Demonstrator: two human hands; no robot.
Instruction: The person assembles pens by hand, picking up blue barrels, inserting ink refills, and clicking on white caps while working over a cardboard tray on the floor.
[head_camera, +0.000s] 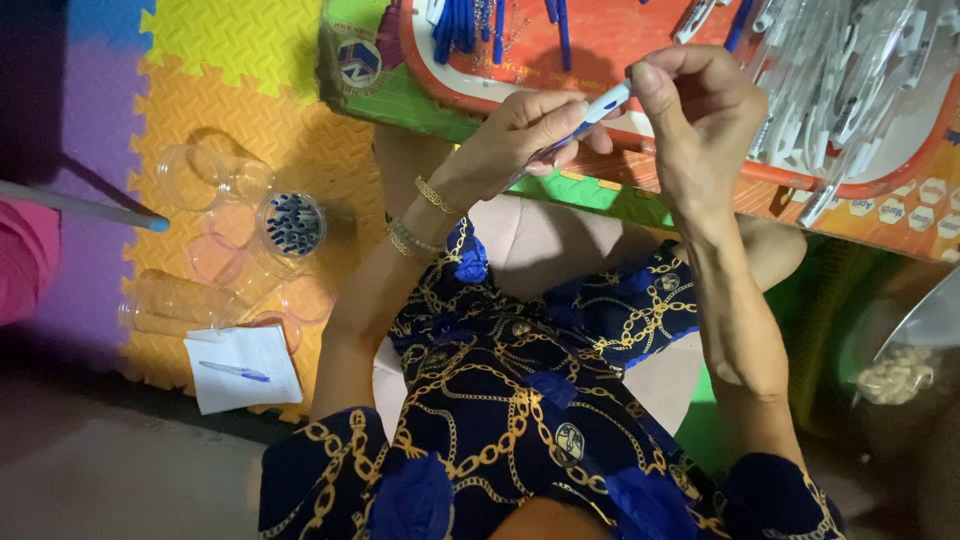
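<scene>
Step in hand: I read this as pen assembly; both hands meet over the front edge of the tray, fitting two parts of one pen together.
Left hand (525, 135): fingers closed around the blue pen barrel (560, 143), held slanting up towards the right; gold bracelets at the wrist.
Right hand (695, 105): thumb and forefinger pinched narrow on the white pen end (612, 100), pressing it towards the barrel.
Pen location: in the air between the two hands, just above the near rim of the red tray (470, 95), not resting on anything.
Join: from my view the white piece and the barrel touch; whether they are fully seated I cannot tell.
Tray contents, left: loose blue pen parts (460, 25) lying in a small heap.
Tray contents, right: a dense pile of white pen parts (850, 70).
Floor, left side: a clear cup of blue pieces (292, 224) on the foam mat (250, 110), among several empty clear cups (195, 175).
Paper: a white sheet (243, 368) with a single blue pen on it, near the mat's edge, well apart from the hands.
Next move calls for: by my judgement, a straight push along the pen's axis with the left grip firm, then a free hand for the tray.
Risk: a crooked push could let the white piece slip off.
</scene>
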